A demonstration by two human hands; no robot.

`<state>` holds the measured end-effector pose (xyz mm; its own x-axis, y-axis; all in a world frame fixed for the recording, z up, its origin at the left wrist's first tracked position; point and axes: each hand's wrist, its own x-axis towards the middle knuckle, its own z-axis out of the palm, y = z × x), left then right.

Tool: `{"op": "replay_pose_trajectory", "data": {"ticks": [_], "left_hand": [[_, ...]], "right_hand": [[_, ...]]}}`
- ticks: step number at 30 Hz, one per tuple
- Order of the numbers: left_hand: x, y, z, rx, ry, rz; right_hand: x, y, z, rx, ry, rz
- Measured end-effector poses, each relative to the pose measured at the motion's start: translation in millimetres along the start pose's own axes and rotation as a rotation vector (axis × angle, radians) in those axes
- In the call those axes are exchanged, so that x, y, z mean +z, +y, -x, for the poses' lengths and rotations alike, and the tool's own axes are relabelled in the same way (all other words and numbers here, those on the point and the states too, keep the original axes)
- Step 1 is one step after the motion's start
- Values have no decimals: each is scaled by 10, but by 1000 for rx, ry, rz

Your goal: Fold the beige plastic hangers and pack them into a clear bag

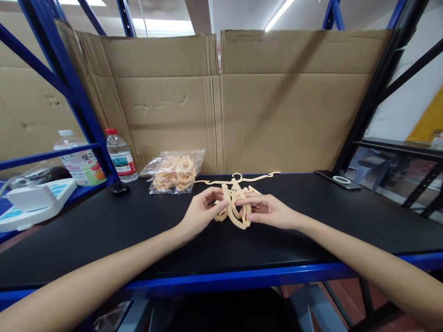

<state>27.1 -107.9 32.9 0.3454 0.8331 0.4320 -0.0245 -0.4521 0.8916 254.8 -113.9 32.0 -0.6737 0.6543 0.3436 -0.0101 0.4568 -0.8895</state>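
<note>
Between my two hands is a beige plastic folding hanger (pixel 235 220), its curved arms folded close together and tilted upward. My left hand (pixel 201 210) grips it from the left, thumb against one arm. From the right, my right hand (pixel 272 210) pinches it with thumb and fingers. More beige hanger parts show around and behind my fingers, and I cannot tell which pieces are joined. Just behind lies an unfolded beige hanger (pixel 254 178), spread wide with its hook toward the back. To its left rests a clear plastic bag (pixel 175 173) full of folded beige hangers.
A water bottle (pixel 120 157) and a black mouse-like object (pixel 119 188) stand at the left, near a power strip (pixel 58 198) and a juice bottle (pixel 81 161). At the right back lies a phone (pixel 332 177) with a white ring (pixel 341 180). Cardboard (pixel 294 106) walls the back.
</note>
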Motion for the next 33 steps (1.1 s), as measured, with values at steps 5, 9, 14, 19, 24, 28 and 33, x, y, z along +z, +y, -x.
{"op": "replay_pose_trajectory", "data": {"ticks": [5, 9, 14, 19, 24, 28, 33], "left_hand": [[-2, -22, 2, -16, -37, 2], [-4, -36, -3, -42, -29, 0], [-6, -26, -19, -74, 30, 61], [-3, -22, -22, -110, 55, 68], [6, -15, -15, -107, 60, 58], [7, -8, -12, -79, 49, 40], [-4, -48, -3, -44, 23, -25]], "right_hand": [[22, -35, 7, -21, -56, -5], [17, -51, 15, -49, -63, 75], [-3, -40, 16, -82, -9, 119], [-15, -30, 7, -86, -3, 116], [-13, -32, 8, -83, -6, 85], [-4, -64, 13, -70, 3, 107], [29, -129, 8, -29, -50, 160]]}}
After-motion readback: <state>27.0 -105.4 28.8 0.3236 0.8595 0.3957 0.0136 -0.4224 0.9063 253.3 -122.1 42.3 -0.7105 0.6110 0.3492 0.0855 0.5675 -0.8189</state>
